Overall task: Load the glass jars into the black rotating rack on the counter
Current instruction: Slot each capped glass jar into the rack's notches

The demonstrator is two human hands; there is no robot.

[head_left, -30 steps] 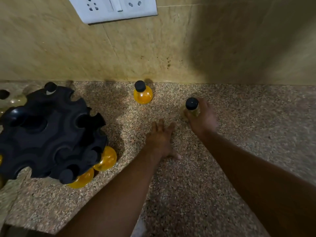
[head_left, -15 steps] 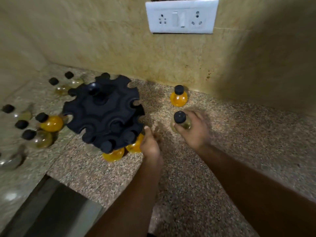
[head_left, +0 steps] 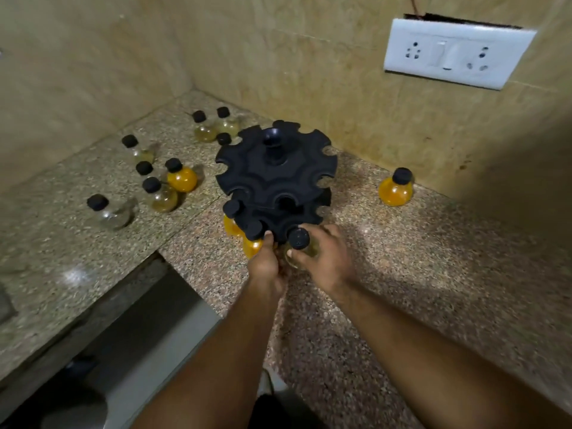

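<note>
Jar [head_left: 298,243]: upright, cap uppermost, the right hand [head_left: 325,261] gripping its body at the lower front rim of the rack [head_left: 275,178]; a slot seemingly lying just ahead. Left hand [head_left: 266,267] is resting alongside; its grip cannot be told.

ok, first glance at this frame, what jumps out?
The black rack dominates the counter; at its near edge the right hand grips a black-capped jar, the left hand beside it. Loose jars stand to its left, one orange jar alone to its right.
</note>
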